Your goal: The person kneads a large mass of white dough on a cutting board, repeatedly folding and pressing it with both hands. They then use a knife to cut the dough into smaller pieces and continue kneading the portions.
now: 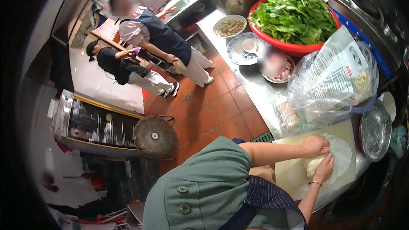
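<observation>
A lump of pale dough (312, 167) lies on a cream cutting board (290, 183) dusted with white flour (340, 156). My left hand (315, 146) bends its fingers at the dough's upper edge, its fingertips meeting those of the other hand. My right hand (324, 167), with a bracelet at the wrist, grips the side of the dough. Part of the lump is hidden under the fingers.
Plastic bags (322, 86), a red basin (287, 49) of leafy greens, a meat bowl (278, 78), a patterned plate (236, 56) and a metal pan (375, 131) surround the board. Two people stand beyond the counter; a floor fan (155, 147) stands on the tiles.
</observation>
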{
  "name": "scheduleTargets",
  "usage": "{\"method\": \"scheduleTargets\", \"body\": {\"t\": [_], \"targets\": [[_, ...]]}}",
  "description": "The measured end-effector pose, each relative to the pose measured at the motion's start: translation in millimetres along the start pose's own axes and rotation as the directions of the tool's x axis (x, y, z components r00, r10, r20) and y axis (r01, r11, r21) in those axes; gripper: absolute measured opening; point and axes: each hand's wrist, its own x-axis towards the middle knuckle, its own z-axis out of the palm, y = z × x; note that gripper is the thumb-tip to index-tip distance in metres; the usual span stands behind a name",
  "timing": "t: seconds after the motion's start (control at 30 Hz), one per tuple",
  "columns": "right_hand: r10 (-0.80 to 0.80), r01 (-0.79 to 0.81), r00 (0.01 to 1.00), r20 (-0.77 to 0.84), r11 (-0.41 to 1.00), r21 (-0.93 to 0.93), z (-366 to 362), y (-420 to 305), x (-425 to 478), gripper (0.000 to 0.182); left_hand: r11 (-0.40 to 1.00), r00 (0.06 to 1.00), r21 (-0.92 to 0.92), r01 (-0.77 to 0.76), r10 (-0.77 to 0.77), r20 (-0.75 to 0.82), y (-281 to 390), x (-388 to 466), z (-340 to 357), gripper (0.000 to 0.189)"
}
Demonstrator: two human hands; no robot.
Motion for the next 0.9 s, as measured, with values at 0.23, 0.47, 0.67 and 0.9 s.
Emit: {"method": "scheduleTargets", "body": {"t": [0.23,0.47,0.67,0.9], "targets": [[-0.242,0.251,0.966,-0.086,0.815,0.523,-13,-1,-48,0.043,0.939,0.981,-0.341,0.042,-0.103,-0.163,48,-7,-39,0.024],[-0.037,-0.047,0.996,0.077,0.513,0.857,-31,30,-68,0.024,0.741,0.753,0.271,-0.614,0.654,-0.08,65,-59,-15,0.02],[-0.222,0.263,0.937,-0.271,0.957,0.125,-32,18,-53,0.039,0.695,0.668,0.255,-0.672,0.718,-0.196,61,-78,-12,0.036],[-0.365,-0.023,0.889,0.277,0.568,0.823,-22,11,-18,0.038,0.841,0.808,-0.118,-0.529,0.456,-0.372,69,-79,-5,0.053]]}}
